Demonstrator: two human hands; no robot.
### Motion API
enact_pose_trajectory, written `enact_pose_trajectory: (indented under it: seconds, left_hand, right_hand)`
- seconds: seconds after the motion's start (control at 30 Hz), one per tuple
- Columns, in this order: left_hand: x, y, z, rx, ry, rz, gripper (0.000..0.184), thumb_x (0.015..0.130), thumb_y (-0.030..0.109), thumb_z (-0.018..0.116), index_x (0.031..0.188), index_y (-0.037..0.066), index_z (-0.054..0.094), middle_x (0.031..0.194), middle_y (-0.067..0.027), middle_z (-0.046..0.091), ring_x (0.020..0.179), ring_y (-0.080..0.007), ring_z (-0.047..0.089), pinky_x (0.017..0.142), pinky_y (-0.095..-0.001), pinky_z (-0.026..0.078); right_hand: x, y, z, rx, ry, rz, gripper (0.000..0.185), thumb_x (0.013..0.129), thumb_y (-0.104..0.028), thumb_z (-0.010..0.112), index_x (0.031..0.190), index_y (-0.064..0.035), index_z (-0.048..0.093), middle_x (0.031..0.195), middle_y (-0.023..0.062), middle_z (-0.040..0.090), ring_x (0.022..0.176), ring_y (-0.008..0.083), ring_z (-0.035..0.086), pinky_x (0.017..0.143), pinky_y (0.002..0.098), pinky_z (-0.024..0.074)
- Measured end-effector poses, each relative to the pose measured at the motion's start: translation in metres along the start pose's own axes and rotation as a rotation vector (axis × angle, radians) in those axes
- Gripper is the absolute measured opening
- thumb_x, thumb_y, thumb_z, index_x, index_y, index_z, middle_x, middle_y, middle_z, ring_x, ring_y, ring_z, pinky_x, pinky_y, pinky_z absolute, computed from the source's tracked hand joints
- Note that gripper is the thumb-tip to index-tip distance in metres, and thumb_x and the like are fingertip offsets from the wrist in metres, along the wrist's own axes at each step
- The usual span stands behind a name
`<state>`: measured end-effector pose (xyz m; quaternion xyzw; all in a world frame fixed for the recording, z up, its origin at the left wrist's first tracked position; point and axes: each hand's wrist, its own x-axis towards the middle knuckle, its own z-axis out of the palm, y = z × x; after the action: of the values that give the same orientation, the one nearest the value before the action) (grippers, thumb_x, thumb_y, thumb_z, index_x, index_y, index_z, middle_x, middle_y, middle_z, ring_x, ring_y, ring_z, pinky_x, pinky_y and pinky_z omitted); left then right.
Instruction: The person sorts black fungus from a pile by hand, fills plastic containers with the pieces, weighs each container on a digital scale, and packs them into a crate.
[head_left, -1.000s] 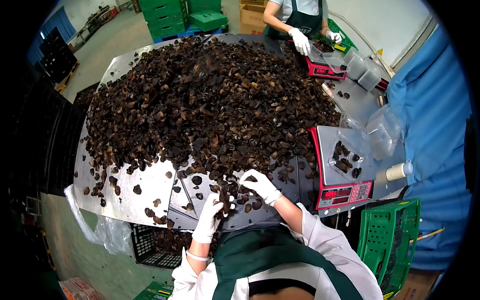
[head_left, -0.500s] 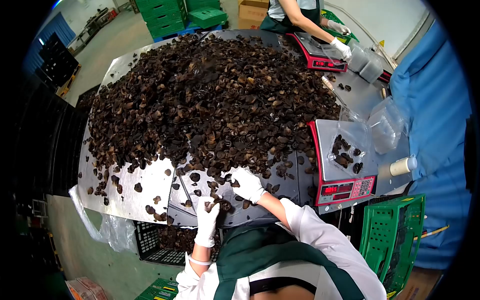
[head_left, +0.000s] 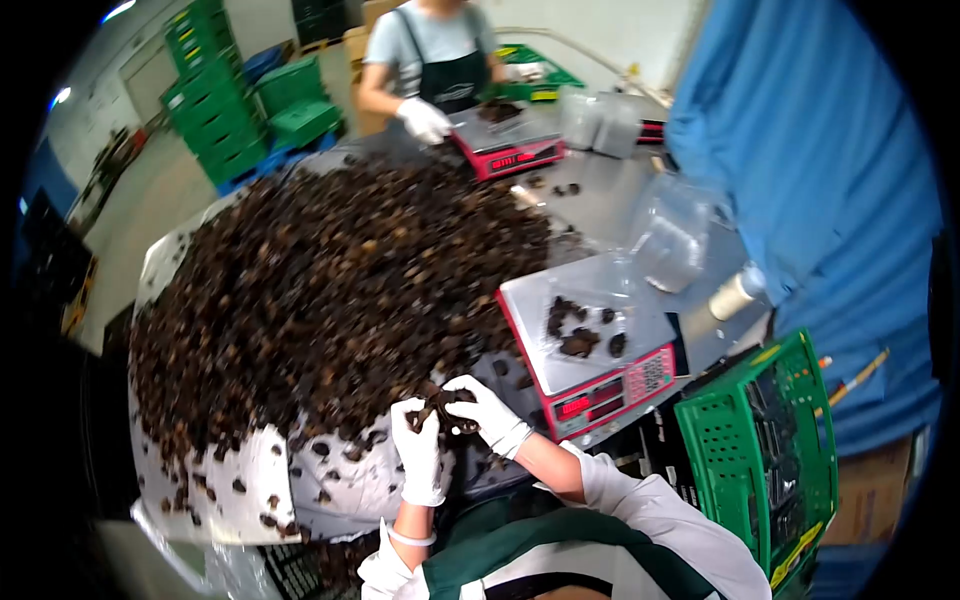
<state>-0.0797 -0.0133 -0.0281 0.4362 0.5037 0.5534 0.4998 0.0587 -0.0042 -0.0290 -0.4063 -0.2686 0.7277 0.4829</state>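
A broad heap of dark brown wood ear mushrooms (head_left: 340,290) covers most of the metal table. At its near right edge my gloved left hand (head_left: 417,455) and gloved right hand (head_left: 490,415) come together. Between them is a small bunch of wood ear mushrooms (head_left: 440,405), with the fingers of both hands closed on it. To the right stands a red and silver scale (head_left: 590,375). On its plate a clear plastic tray (head_left: 620,300) holds several mushroom pieces (head_left: 578,342).
Clear plastic trays (head_left: 670,235) are stacked behind the scale, near a white roll (head_left: 735,292). A green crate (head_left: 725,440) stands at my right. Across the table, a co-worker's gloved hand (head_left: 425,120) is beside a second scale (head_left: 510,145). A blue curtain (head_left: 810,180) hangs at right.
My view has turned right. Both hands have lifted and come together around mushrooms. The co-worker stands more upright, and mushrooms now lie on the far scale.
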Motion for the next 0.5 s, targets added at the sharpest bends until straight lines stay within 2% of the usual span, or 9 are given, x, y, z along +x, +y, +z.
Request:
enact_pose_trajectory:
  seconds: [0.03,0.07,0.1,0.13,0.2,0.27,0.43,0.47,0.5]
  left_hand:
    - [0.008,0.000,0.021,0.051,-0.032,0.082,0.020,0.077,-0.002,0.059,0.093,0.004,0.050,0.096,-0.0066,0.052,0.087,-0.0145,0.050,0.081,-0.0279,0.043]
    - [0.016,0.008,0.043,0.102,-0.054,0.164,0.020,0.076,-0.002,0.059,0.093,0.004,0.050,0.096,-0.0072,0.052,0.088,-0.0157,0.051,0.083,-0.0287,0.043]
    - [0.018,0.019,0.068,0.038,-0.100,0.130,0.022,0.075,-0.002,0.060,0.094,0.003,0.050,0.097,-0.0081,0.053,0.091,-0.0183,0.052,0.086,-0.0297,0.042]
    - [0.027,0.011,0.091,0.057,-0.155,0.208,0.022,0.075,-0.002,0.061,0.094,0.003,0.051,0.097,-0.0081,0.053,0.092,-0.0183,0.052,0.086,-0.0301,0.043]
    - [0.033,0.029,0.138,0.003,-0.278,0.248,0.020,0.077,0.001,0.063,0.094,0.003,0.052,0.098,-0.0079,0.054,0.092,-0.0175,0.053,0.085,-0.0301,0.044]
    - [0.039,0.039,0.176,-0.041,-0.380,0.193,0.019,0.082,0.006,0.065,0.096,0.002,0.054,0.098,-0.0074,0.056,0.092,-0.0168,0.055,0.085,-0.0295,0.044]
    - [0.057,0.021,0.227,-0.030,-0.464,0.038,0.014,0.087,0.012,0.064,0.092,-0.001,0.062,0.092,-0.0059,0.060,0.089,-0.0147,0.055,0.080,-0.0277,0.044]
    - [0.059,0.013,0.232,-0.059,-0.422,0.094,0.013,0.086,0.012,0.065,0.087,0.000,0.062,0.089,-0.0047,0.059,0.085,-0.0135,0.055,0.078,-0.0278,0.044]
    - [0.061,0.005,0.235,-0.035,-0.389,0.150,0.011,0.086,0.012,0.065,0.086,0.000,0.062,0.088,-0.0042,0.059,0.084,-0.0128,0.054,0.078,-0.0274,0.043]
  right_hand:
    - [-0.003,-0.014,-0.011,-0.150,0.028,-0.220,0.029,0.083,-0.003,0.061,0.110,-0.0092,0.056,0.097,0.0013,0.056,0.087,0.0113,0.055,0.062,0.0264,0.0518]
    - [-0.010,-0.034,-0.019,-0.165,0.076,-0.293,0.032,0.084,-0.004,0.061,0.114,-0.0084,0.055,0.102,0.0017,0.056,0.089,0.0110,0.055,0.067,0.0251,0.0514]
    - [-0.019,-0.056,-0.030,-0.114,0.104,-0.276,0.031,0.084,-0.004,0.061,0.114,-0.0073,0.055,0.103,0.0018,0.057,0.091,0.0106,0.055,0.069,0.0242,0.0509]
    - [-0.025,-0.076,-0.043,-0.062,0.126,-0.256,0.030,0.084,-0.004,0.061,0.114,-0.0062,0.056,0.104,0.0020,0.058,0.092,0.0101,0.055,0.071,0.0233,0.0503]
    - [-0.028,-0.105,-0.077,-0.216,0.151,-0.510,0.029,0.083,-0.003,0.062,0.112,-0.0026,0.056,0.102,0.0028,0.061,0.094,0.0106,0.056,0.081,0.0252,0.0481]
    - [-0.038,-0.138,-0.102,-0.319,0.188,-0.605,0.028,0.082,-0.001,0.063,0.109,-0.0017,0.056,0.104,0.0041,0.061,0.097,0.0116,0.056,0.087,0.0272,0.0461]
    - [-0.050,-0.173,-0.154,-0.608,0.240,-0.647,0.032,0.080,-0.003,0.067,0.109,-0.0021,0.055,0.107,0.0048,0.060,0.100,0.0127,0.055,0.091,0.0293,0.0444]
    - [-0.052,-0.175,-0.161,-0.710,0.249,-0.612,0.034,0.078,-0.004,0.068,0.110,-0.0018,0.055,0.108,0.0048,0.059,0.102,0.0129,0.054,0.092,0.0298,0.0439]
    - [-0.050,-0.174,-0.169,-0.643,0.214,-0.614,0.036,0.078,-0.003,0.069,0.112,-0.0014,0.054,0.109,0.0057,0.059,0.103,0.0125,0.054,0.093,0.0289,0.0434]
